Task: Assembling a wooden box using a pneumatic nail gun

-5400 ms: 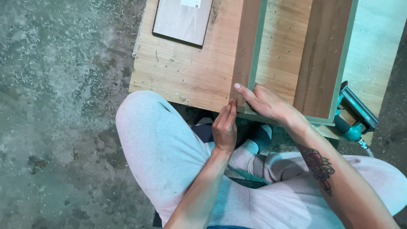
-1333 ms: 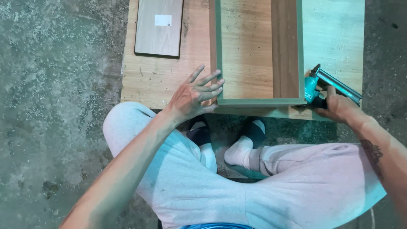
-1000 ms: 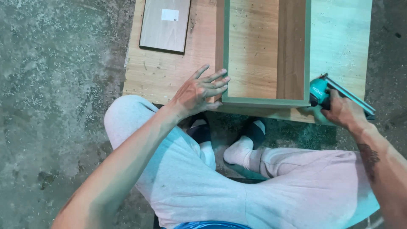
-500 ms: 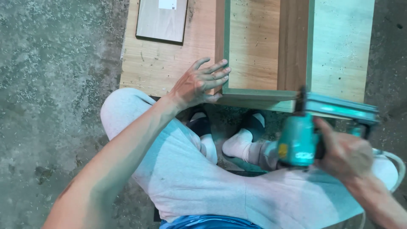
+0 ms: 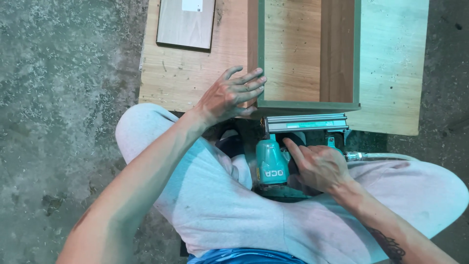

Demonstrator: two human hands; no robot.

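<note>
Right grip around teal nailer (metal)

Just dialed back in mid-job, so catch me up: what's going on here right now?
A seated person presses the left hand flat on the near left corner of an open wooden box frame lying on a plywood board. The right hand grips a teal pneumatic nailer, its metal magazine lined up along the frame's near edge. A small laminate panel lies farther back.
</note>
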